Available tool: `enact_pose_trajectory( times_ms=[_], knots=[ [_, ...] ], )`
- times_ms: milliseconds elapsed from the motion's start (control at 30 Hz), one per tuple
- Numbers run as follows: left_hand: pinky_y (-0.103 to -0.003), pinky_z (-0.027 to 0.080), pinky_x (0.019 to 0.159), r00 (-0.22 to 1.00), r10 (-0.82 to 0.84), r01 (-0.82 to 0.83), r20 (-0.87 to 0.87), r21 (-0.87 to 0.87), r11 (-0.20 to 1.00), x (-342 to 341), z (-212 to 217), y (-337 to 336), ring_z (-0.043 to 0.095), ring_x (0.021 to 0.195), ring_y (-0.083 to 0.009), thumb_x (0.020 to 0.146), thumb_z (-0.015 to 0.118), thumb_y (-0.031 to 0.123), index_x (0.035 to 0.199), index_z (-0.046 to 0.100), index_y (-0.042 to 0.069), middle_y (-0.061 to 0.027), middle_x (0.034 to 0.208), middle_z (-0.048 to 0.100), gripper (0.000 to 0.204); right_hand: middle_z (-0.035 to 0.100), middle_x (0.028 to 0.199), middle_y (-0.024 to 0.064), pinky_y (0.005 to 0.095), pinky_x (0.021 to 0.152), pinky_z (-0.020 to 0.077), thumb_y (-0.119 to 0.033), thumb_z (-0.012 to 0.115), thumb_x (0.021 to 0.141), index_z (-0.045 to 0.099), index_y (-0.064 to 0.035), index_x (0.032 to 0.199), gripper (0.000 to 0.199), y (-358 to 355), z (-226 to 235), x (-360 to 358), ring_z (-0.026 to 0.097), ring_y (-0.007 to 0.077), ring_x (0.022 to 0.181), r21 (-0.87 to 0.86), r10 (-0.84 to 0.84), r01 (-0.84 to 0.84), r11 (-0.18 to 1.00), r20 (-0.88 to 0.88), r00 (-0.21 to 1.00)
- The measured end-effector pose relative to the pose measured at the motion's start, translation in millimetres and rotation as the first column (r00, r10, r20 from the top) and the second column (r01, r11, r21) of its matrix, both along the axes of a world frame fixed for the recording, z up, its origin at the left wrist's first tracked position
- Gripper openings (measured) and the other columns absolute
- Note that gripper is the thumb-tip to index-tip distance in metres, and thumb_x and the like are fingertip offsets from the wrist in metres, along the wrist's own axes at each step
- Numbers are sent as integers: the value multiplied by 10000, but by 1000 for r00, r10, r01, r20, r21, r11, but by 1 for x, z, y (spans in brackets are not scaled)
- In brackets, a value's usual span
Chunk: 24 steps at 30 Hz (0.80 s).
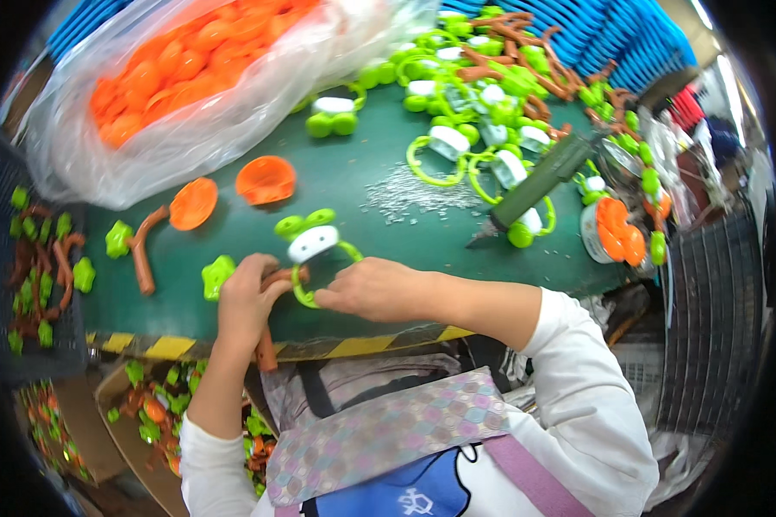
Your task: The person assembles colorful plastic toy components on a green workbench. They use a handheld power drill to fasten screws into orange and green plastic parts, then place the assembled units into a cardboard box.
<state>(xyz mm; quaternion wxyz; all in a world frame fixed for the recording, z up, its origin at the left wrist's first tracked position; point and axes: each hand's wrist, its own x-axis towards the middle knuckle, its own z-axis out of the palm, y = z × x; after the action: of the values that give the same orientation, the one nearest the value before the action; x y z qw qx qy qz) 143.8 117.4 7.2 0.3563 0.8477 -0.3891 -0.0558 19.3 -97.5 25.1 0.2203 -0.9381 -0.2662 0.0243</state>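
Fingers on both hands are pinched shut: left hand [248, 297] grips a brown stem piece [267, 349], right hand [372, 289] holds the green ring [306, 297] of a frog-shaped toy [313, 241] at the green worktop [362, 185] front edge. I'd say keep the ring pinned flat and push the stem in straight, not twisted.

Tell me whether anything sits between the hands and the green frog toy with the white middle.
Nothing visible does. The left hand holds a brown stem against the frog toy, and the right hand already grips its green ring.
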Motion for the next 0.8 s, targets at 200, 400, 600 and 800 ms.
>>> enact_pose_trajectory(
  times_ms=[200, 400, 600, 800],
  knots=[
    [-451, 445, 1037, 952, -297, 306, 76, -189, 933, -21, 15, -17, 537, 1226, -379, 698, 797, -1, 1240, 568, 66, -132, 1238, 598, 592, 662, 828, 150, 504, 716, 523, -95, 606, 886, 545, -36, 952, 108, -25, -9, 8, 675, 388, 853, 234, -72, 53, 971, 72, 995],
    [-432, 474, 950, 870, -403, 410, 283, 40, 911, -25, 4, -23, 587, 1107, -286, 679, 822, 46, 894, 701, 82, -34, 965, 669, 250, 712, 1118, 147, 415, 882, 540, -292, 748, 876, 699, -84, 1146, 344, -122, 23, 74, 687, 311, 998, 634, -476, 268, 725, 181, 860],
    [-434, 478, 942, 895, -378, 383, 237, 24, 923, -28, 8, -23, 599, 1080, -287, 678, 829, 56, 870, 707, 77, -37, 938, 670, 228, 610, 1358, 172, 494, 1085, 392, -447, 712, 855, 558, -62, 1368, 660, -300, 67, 124, 493, 377, 1330, 219, -926, 929, -298, 168, -337],
    [-452, 474, 950, 907, -347, 349, 238, 36, 936, -27, 8, -16, 591, 1102, -302, 683, 827, 52, 881, 701, 59, -55, 959, 663, 234, 662, 1315, 175, 524, 1070, 393, -343, 657, 865, 655, -96, 1271, 475, -338, 56, 109, 590, 356, 1269, -348, -975, 934, -82, 222, -3]
  ],
)
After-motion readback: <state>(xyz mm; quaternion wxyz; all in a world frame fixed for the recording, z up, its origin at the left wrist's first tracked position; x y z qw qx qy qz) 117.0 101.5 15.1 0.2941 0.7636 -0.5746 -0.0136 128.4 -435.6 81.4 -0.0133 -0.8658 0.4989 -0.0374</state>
